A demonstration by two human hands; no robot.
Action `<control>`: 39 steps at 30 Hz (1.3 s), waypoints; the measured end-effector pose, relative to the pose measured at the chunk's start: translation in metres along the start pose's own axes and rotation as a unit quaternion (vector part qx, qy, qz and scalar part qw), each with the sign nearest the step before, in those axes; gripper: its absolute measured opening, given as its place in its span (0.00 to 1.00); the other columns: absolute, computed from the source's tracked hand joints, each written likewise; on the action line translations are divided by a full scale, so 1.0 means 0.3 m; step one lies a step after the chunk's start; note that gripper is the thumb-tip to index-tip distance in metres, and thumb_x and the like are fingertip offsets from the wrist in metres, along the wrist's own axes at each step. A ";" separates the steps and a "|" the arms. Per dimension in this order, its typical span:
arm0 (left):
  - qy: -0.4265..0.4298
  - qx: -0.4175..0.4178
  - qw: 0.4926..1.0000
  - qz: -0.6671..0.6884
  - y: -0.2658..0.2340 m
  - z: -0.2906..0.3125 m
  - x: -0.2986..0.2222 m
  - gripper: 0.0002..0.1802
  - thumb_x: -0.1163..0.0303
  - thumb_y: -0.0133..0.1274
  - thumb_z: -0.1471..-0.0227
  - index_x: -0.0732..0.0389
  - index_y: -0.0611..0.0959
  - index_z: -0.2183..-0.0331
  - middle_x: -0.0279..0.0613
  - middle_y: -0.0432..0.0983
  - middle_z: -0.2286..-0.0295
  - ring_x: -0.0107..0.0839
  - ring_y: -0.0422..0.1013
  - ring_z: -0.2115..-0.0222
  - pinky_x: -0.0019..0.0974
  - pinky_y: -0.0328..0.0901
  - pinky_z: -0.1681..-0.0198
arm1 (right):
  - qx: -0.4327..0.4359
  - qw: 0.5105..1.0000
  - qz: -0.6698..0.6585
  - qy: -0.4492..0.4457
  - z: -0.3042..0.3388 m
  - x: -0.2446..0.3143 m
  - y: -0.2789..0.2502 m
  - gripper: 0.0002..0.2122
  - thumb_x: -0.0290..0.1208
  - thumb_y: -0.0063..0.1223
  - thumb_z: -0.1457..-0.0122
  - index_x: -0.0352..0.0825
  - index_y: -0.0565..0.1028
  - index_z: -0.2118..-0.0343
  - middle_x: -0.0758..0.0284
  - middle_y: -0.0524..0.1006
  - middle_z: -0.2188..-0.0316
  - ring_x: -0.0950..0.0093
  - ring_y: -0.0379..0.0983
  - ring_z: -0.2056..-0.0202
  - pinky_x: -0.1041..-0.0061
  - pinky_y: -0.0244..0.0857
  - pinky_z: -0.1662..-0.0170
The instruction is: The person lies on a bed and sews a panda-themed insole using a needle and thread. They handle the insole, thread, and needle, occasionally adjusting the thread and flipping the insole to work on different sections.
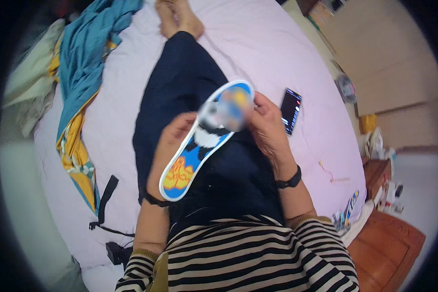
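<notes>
An embroidered shoe insole point(209, 134) with a white border is held slantwise above my dark-trousered lap point(219, 190). Its blue ground carries a black-and-white panda-like figure and an orange-yellow patch at the lower end; the upper part is blurred. My left hand point(173, 138) grips the left edge, its fingers partly hidden behind the insole. At the upper right edge, my right hand point(267, 124) pinches the insole between thumb and fingers. Both wrists wear black bands.
A phone point(291, 111) lies right of my right hand on the pale pink bedsheet point(311, 151). Thin thread point(332, 176) and another patterned piece point(350, 207) lie farther right. To the left are a teal and yellow blanket point(80, 73), a black strap point(107, 197) and a black box-like object point(118, 253).
</notes>
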State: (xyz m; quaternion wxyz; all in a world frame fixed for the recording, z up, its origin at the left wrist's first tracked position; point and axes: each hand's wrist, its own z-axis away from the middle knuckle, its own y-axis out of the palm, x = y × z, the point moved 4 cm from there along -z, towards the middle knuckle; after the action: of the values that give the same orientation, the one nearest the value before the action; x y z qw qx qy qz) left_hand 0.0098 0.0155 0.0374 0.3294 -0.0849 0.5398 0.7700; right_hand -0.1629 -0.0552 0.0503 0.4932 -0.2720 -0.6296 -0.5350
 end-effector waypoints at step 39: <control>0.099 0.025 0.935 -0.340 0.036 -0.055 0.112 0.19 0.56 0.32 0.39 0.63 0.67 0.59 0.38 0.70 0.80 0.20 0.67 0.82 0.21 0.62 0.79 | -0.046 0.889 0.401 -0.218 0.037 -0.093 0.038 0.06 0.16 0.40 0.48 0.27 0.63 0.66 0.53 0.66 0.70 0.59 0.66 0.68 0.67 0.62 0.64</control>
State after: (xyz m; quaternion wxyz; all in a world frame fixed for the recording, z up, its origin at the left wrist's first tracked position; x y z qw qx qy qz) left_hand -0.0261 0.0128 0.0227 0.5182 -0.3306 0.5279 0.5862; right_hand -0.1465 -0.0364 0.0301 0.5033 -0.6333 -0.5333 -0.2474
